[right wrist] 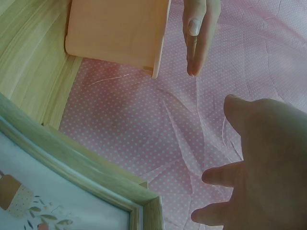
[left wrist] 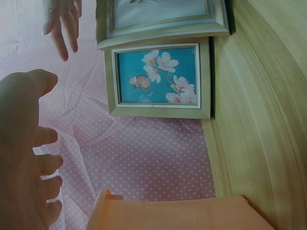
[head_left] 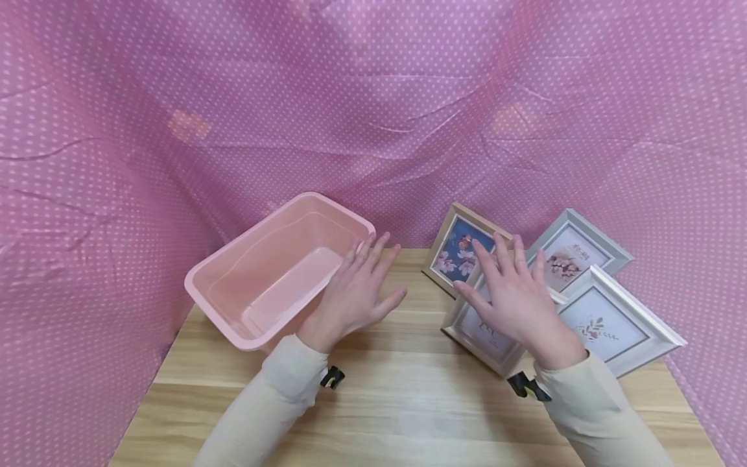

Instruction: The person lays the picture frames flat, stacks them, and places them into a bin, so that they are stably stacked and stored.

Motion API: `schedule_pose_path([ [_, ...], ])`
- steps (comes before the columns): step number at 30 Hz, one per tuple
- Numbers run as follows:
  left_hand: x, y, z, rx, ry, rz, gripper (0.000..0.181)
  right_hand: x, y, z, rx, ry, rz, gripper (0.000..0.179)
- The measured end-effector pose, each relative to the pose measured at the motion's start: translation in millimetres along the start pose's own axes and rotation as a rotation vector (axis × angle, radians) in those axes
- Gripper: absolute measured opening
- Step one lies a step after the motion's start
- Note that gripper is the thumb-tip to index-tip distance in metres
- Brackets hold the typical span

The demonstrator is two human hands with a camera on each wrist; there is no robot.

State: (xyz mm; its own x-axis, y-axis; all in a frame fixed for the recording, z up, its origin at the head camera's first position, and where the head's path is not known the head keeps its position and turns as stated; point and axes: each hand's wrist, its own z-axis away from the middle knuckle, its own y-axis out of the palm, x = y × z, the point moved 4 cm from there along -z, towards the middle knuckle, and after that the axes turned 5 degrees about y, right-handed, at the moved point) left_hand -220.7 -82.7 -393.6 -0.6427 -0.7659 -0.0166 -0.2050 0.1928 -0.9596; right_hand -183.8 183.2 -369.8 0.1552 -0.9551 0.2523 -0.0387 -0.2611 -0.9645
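My left hand (head_left: 354, 292) is held with fingers straight and spread, in front of the right rim of a pink plastic bin (head_left: 213, 272). It holds nothing. My right hand (head_left: 516, 301), also with spread fingers and nothing in it, hovers over a group of picture frames. Under it, a white picture frame (head_left: 484, 340) is partly hidden. Behind that stands a wood-toned picture frame (left wrist: 158, 112) with pink blossoms on blue. A grey picture frame (head_left: 607, 250) and another white picture frame (head_left: 639, 324) stand to the right of this hand.
A light wooden table (head_left: 403, 402) bears the bin on the left and the frames on the right. Pink polka-dot cloth (head_left: 373, 97) hangs behind and at both sides. Black straps (head_left: 528, 387) show at both wrists.
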Motion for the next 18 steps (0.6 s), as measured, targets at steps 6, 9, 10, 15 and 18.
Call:
schedule_pose_path([
  [6, -1.8, 1.1, 0.9, -0.067, 0.084, 0.003, 0.076, -6, 0, 4.5, -0.018, 0.004, -0.024, 0.089],
  [9, -2.5, 2.1, 1.1, -0.082, 0.106, 0.037, 0.074, -9, 0, 6.6, -0.040, 0.006, -0.066, 0.088],
  [10, -2.9, 2.8, 1.1, -0.077, 0.106, 0.054, 0.074, -11, 0, 7.3, -0.050, 0.007, -0.087, 0.087],
  [15, -3.9, 8.4, 1.5, -0.043, 0.087, 0.134, 0.073, -15, -1, 10.4, -0.101, 0.009, -0.151, 0.086],
  [18, -4.0, 12.0, 2.2, -0.053, 0.086, 0.141, 0.071, -18, -1, 11.9, -0.122, 0.014, -0.163, 0.084],
])
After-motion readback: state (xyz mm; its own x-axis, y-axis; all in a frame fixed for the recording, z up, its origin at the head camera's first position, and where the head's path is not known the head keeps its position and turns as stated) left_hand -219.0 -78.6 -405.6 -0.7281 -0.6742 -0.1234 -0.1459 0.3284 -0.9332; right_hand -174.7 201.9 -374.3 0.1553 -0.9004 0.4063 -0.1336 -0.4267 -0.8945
